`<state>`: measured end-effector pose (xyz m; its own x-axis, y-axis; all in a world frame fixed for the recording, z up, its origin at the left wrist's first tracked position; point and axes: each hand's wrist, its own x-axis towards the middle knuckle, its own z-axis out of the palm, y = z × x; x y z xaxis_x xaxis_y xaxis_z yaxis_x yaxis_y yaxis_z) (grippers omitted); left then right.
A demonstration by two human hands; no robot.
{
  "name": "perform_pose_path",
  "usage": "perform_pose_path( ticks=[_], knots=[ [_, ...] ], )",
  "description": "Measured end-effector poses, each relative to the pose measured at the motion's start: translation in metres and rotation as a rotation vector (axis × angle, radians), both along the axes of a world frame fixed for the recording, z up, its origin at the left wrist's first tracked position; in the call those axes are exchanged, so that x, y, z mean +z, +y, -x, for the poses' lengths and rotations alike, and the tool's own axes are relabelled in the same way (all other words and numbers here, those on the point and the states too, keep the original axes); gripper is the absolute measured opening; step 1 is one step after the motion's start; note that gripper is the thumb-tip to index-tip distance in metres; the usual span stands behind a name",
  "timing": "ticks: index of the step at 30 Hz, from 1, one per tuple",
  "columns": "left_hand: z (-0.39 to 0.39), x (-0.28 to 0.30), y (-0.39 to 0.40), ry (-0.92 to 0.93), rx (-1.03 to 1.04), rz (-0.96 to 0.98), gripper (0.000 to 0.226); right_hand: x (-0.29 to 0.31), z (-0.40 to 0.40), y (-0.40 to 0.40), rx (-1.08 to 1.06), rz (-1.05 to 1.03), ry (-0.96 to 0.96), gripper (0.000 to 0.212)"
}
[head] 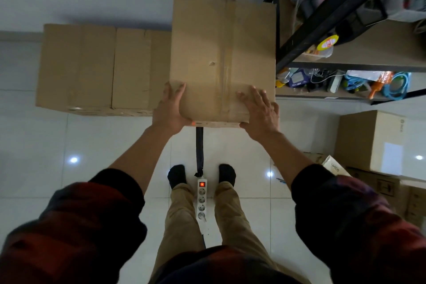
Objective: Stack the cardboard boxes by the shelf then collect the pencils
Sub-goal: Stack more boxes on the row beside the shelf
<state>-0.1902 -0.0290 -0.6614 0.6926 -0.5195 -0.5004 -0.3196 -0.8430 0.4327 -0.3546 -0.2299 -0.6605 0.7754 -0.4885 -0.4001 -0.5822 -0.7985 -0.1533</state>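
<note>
Both hands clasp near corners of taped cardboard box (222, 57) beside shelf (345, 62): left hand (169, 108), right hand (260, 113). Box likely stiff, bulky; corner hold suits.

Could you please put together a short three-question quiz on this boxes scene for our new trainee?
1. True or false: both hands hold the taped cardboard box.
2. Which lies on the floor between the person's feet? A) a power strip B) a pencil C) a tape roll
3. Fill in: the held box is right beside the black metal ____.

Key:
1. True: the left hand and the right hand grip its near corners.
2. A, the power strip, its switch lit red.
3. shelf.
</note>
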Motion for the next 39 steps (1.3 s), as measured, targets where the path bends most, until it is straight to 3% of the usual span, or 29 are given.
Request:
perform_pose_path(
  ticks=[5, 10, 26, 39],
  knots=[
    [-0.013, 0.008, -0.027, -0.085, 0.029, -0.018, 0.118, 0.004, -0.017, -0.024, -0.035, 0.011, -0.010, 0.087],
    [-0.002, 0.005, -0.023, -0.134, 0.208, 0.050, 0.101, 0.003, -0.026, -0.032, -0.013, 0.025, -0.003, 0.085],
    [-0.023, 0.008, -0.047, -0.161, 0.132, -0.071, 0.098, -0.004, -0.044, -0.049, -0.065, -0.019, 0.048, 0.086],
    [-0.027, 0.000, -0.036, -0.132, 0.146, -0.038, 0.101, 0.000, -0.041, -0.043, -0.029, -0.051, 0.041, 0.080]
  ],
)
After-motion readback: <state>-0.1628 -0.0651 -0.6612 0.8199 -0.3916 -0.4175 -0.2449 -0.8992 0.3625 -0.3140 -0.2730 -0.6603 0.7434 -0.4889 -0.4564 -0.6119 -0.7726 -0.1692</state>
